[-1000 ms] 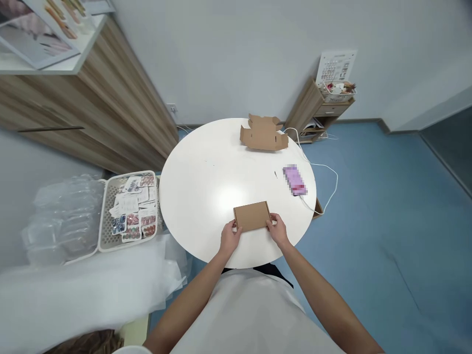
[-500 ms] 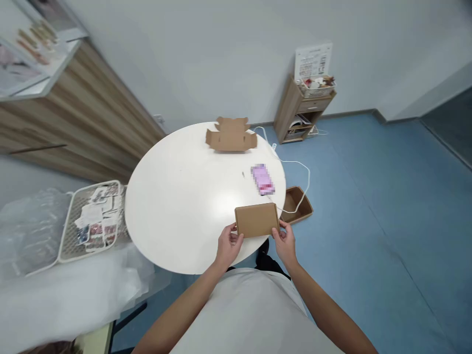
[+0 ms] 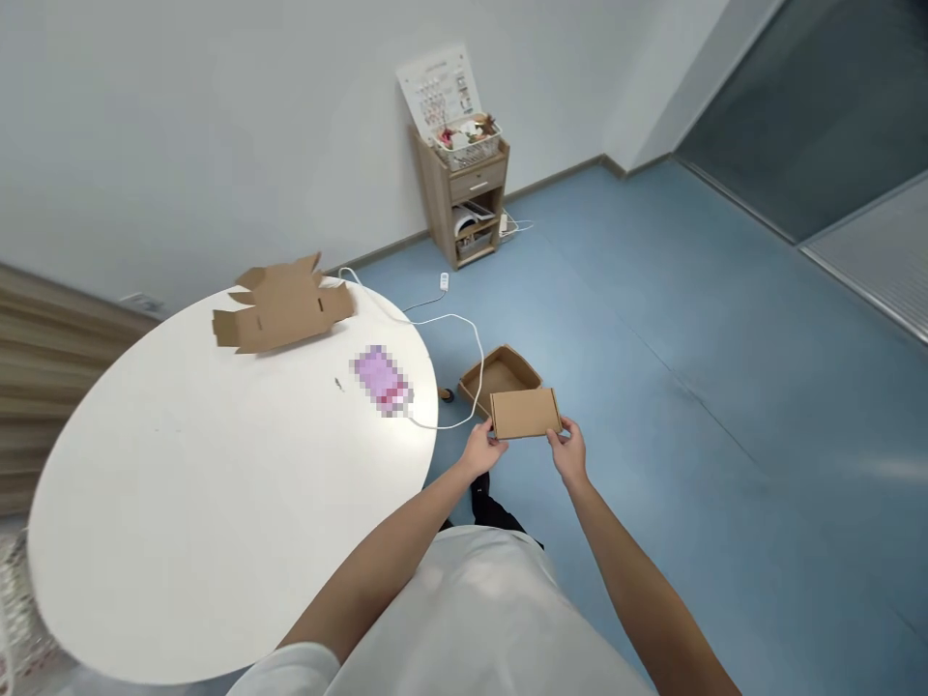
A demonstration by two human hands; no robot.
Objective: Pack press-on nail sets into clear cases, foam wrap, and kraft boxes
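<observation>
Cardboard box [image 3: 525, 414] – left hand [image 3: 483, 450], right hand [image 3: 569, 456] gripping its ends

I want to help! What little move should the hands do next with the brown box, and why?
Probably lower the closed cardboard box toward the open carton on the floor: the left hand and right hand hold it over that carton, off the table.

Small closed brown cardboard box [image 3: 526, 414]: matt kraft board, smooth faces.
Flat unfolded brown cardboard blank [image 3: 282, 307]: the same dull, papery board.
Round white surface [image 3: 181, 464]: smooth, glossy, catching the light.
Blue floor [image 3: 688, 319]: smooth, faint sheen.
Small wooden cabinet [image 3: 435, 193]: pale wood grain, matt.
White shirt [image 3: 471, 619]: soft cloth.
</observation>
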